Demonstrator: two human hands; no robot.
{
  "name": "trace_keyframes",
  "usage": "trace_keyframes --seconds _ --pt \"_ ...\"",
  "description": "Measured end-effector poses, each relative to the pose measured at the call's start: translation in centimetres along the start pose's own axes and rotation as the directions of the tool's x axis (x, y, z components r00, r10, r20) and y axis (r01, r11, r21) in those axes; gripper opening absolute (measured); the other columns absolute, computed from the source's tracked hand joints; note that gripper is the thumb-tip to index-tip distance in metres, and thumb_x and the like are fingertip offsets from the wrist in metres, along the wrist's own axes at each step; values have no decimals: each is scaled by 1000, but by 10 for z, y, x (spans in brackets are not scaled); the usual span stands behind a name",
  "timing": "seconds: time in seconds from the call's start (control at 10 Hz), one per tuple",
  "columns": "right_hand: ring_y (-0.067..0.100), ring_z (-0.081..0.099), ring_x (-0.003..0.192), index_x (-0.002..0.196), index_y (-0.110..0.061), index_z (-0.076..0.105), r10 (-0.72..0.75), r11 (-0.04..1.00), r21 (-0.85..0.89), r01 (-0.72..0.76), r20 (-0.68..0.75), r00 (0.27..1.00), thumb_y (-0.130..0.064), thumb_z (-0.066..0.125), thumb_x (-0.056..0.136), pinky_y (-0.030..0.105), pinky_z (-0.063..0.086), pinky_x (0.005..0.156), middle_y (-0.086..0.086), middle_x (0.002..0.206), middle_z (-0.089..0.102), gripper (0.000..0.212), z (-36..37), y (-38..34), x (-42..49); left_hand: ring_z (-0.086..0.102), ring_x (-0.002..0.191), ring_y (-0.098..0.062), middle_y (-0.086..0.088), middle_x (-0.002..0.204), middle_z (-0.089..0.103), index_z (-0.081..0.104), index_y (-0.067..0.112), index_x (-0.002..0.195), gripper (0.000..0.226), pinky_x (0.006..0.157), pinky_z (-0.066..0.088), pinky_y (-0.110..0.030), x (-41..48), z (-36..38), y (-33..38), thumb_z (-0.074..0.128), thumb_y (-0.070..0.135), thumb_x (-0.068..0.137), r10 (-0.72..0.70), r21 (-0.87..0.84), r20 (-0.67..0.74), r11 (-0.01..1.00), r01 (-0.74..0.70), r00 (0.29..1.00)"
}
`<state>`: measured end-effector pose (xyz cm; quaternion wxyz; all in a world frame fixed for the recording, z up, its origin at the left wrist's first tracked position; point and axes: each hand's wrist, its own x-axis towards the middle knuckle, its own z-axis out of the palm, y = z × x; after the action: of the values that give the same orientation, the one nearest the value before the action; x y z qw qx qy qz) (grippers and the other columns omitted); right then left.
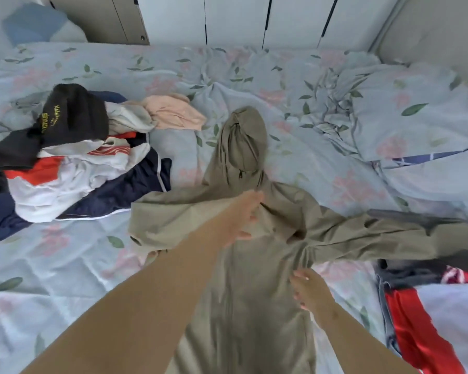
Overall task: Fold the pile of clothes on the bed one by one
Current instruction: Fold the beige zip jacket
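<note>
Left hand (245, 217) is pressing the jacket (254, 292), fingers straight; right hand (312, 290) is pinching it; tugging risks bunching.

A blue pillow (33, 22) sits at the far left. White wardrobe doors (235, 17) stand behind. A rumpled floral quilt (416, 117) is bunched at the right.

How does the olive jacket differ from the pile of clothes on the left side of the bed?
The jacket is one garment in a single olive colour; the pile mixes several garments in black, white, red, navy and pink. The jacket lies spread out flat, while the pile is heaped and crumpled. The left hand and right hand are on the jacket; neither touches the pile. Both rest on the floral bed.
</note>
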<state>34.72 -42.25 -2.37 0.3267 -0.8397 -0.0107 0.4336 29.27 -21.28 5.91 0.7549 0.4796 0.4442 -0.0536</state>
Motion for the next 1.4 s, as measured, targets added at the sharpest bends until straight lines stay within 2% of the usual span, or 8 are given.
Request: trace_keyframes --seconds 0.3,0.6,0.7,0.8,0.9,1.0,1.1,1.4 --pt "22 43 67 117 -5 52 154 975 152 -159 44 987 -13 50 94 32 38 63 7 76 49 25 -27 41 77 49 57 -11 -1 72 51 49 19 80 19 50 32 -18 64 33 -122 43 15 98 -229 53 -326 964 260 917" --pt "34 49 119 139 -5 32 72 992 116 -47 -220 973 -22 69 84 41 42 98 17 134 46 68 2 35 161 52 67 -17 -6 90 55 46 15 112 21 59 41 -29 117 4 -167 52 26 96 -422 -371 -508 894 252 751" --pt "27 56 96 119 -5 48 -5 1000 22 10 -195 981 -11 65 84 30 41 77 3 97 56 39 -1 40 171 56 67 -13 -4 95 58 50 16 108 18 56 44 -28 129 5 -169 57 26 94 -464 -498 -515 846 190 721" --pt "20 47 76 95 -10 53 -75 996 -72 55 -308 949 -12 58 89 25 30 54 -7 75 49 8 -20 42 174 49 56 -21 -6 63 55 48 14 77 19 52 36 -25 141 14 -170 56 18 93 -346 -287 -563 933 216 750" --pt "23 51 81 99 -9 50 -47 999 -29 41 -295 954 -16 56 91 24 39 60 -2 81 52 12 -43 47 175 50 74 -30 -7 79 51 43 16 77 16 67 38 -32 144 36 -169 56 18 87 -18 270 -637 931 244 771" --pt "34 55 100 114 0 49 127 986 154 -67 -424 897 -21 60 88 37 44 82 17 108 57 35 -66 54 177 47 106 -26 -3 112 49 52 20 107 21 83 38 -34 145 68 -167 55 21 86 369 782 -408 613 111 835" --pt "37 47 117 133 2 36 450 868 444 -221 -518 727 -31 61 87 40 40 91 22 135 43 61 -95 58 182 25 137 -24 0 149 27 33 31 141 54 109 28 -38 156 91 -169 52 30 91 339 934 -89 356 -40 937" --pt "19 52 111 142 -15 29 561 529 841 113 -446 697 -31 71 83 31 46 90 1 133 47 74 -146 66 210 -10 146 -24 8 158 -8 11 40 149 66 118 9 -44 176 99 -182 45 51 93 58 979 -53 198 40 997"
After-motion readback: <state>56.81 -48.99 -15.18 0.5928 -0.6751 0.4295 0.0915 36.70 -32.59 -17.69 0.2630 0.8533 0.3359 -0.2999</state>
